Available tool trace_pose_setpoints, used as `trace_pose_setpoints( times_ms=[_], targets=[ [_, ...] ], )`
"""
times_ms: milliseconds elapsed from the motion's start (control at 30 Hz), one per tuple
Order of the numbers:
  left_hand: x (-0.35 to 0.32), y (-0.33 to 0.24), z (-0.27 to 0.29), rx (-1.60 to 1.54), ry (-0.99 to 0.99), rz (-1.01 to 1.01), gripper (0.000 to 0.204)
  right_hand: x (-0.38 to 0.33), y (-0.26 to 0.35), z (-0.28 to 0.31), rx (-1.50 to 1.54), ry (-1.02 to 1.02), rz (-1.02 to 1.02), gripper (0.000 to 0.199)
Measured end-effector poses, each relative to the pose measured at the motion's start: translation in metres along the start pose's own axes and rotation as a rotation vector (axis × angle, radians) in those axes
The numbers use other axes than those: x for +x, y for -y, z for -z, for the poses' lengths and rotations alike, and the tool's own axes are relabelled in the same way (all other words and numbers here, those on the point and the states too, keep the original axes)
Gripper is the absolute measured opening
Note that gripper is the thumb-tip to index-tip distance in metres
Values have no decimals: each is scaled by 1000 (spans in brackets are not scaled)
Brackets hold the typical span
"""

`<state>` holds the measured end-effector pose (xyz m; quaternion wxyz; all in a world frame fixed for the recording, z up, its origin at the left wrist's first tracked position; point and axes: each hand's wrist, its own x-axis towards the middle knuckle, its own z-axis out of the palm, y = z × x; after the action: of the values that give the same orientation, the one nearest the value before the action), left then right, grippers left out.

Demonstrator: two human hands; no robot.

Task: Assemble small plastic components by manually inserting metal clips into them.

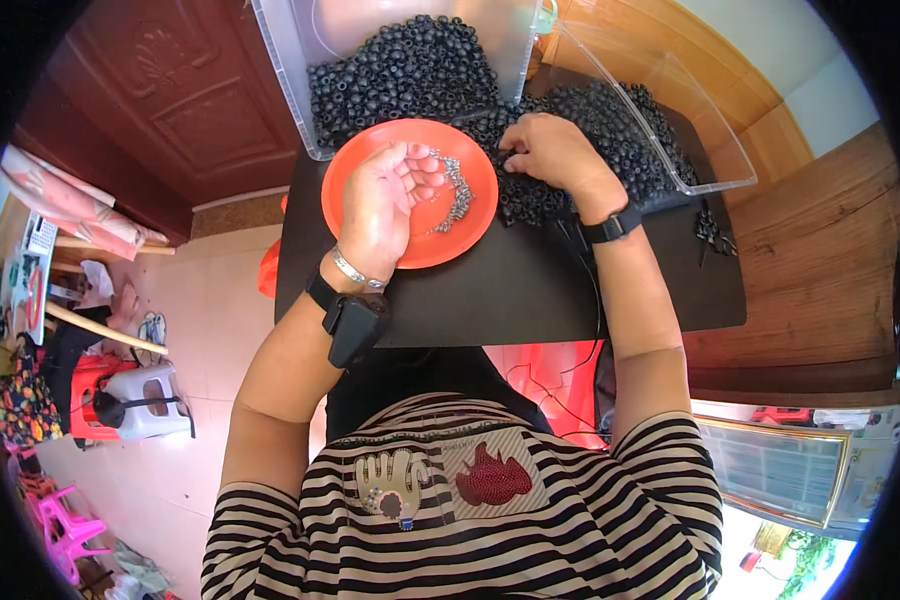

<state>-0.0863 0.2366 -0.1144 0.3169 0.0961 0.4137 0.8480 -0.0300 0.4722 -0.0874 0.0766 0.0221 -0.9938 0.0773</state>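
Over an orange-red plate (pixel 370 248) my left hand (pixel 390 195) is held palm up, its fingers curled inward. Whatever lies in those fingers is too small to make out. Small silver metal parts, screw-like in shape, (pixel 458 200) lie in a curved band on the plate beside it. To the right, my right hand (pixel 555 155) reaches down onto a heap of small round black pieces with holes (pixel 530 203). Its fingers are bent and pressed together at the edge of the heap; their tips are partly hidden, so I cannot see what they pinch.
A clear plastic bin (pixel 295 90) full of black pieces lies behind the plate. Another clear container (pixel 725 185) stands at the right with more pieces. Some thin black parts (pixel 712 232) lie near the right edge of the dark table (pixel 450 310). A cable hangs from the front edge.
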Motion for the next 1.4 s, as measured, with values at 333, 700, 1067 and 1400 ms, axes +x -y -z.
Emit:
trace_pose_setpoints(
  times_ms=[333, 700, 1067, 1400],
  targets=[
    [1, 4, 0, 27, 12, 37, 22, 3, -6, -5, 157, -70, -34, 13],
    [3, 3, 4, 53, 31, 54, 24, -5, -1, 1, -41, 33, 27, 21],
    [3, 4, -3, 88, 102, 66, 23, -4, 43, 10, 867, -72, 122, 17],
    [-6, 0, -14, 47, 255, 31, 16, -3, 58, -1, 1094, -154, 310, 26]
  ],
)
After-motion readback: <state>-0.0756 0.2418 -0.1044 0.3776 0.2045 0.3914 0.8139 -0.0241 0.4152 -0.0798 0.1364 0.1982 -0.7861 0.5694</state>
